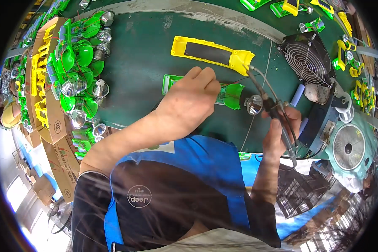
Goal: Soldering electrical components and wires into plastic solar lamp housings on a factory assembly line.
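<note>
My left hand is closed above a green flashlight housing, its fingers curled; what they pinch is hidden behind the knuckles. A thin wire runs from near those fingers toward the yellow housing half, which lies just beyond and has a dark panel set in it. At the green housing's right end sits a shiny reflector. In my right hand is a soldering iron with a thin curved tube along it. Its tip points up and left, near the yellow housing's right end.
Green housings with reflectors crowd the left side, beside a cardboard box of yellow parts. A black fan stands at the right, near a blue cylinder and a solder spool. More housings lie past the metal rail.
</note>
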Demonstrator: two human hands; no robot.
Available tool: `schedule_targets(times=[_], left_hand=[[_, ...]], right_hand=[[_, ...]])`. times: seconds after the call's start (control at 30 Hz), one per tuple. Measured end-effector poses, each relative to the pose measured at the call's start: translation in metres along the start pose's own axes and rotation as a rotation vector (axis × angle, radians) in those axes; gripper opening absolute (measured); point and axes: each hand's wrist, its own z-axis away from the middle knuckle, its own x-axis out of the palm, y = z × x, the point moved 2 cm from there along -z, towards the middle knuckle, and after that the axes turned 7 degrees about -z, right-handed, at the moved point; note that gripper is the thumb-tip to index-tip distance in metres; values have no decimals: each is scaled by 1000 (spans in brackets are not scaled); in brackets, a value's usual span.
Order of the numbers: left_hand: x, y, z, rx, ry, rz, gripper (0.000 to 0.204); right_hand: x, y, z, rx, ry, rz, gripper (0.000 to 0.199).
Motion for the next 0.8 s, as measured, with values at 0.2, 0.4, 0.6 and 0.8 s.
schedule_targets(times=[0.2, 0.4, 0.6, 0.8], left_hand=[[-5, 2, -1, 147, -49, -190, 12], [-2, -3, 1, 24, -151, -82, 18], [-35, -33, 2, -131, -105, 244, 16], [17, -23, -37, -129, -146, 393, 9]], right_hand=[[18, -7, -32, 51, -28, 37, 28], [38, 3, -61, 56, -72, 114, 39], [27, -2, -47, 9, -117, 19, 28], [65, 25, -77, -81, -175, -67, 27]])
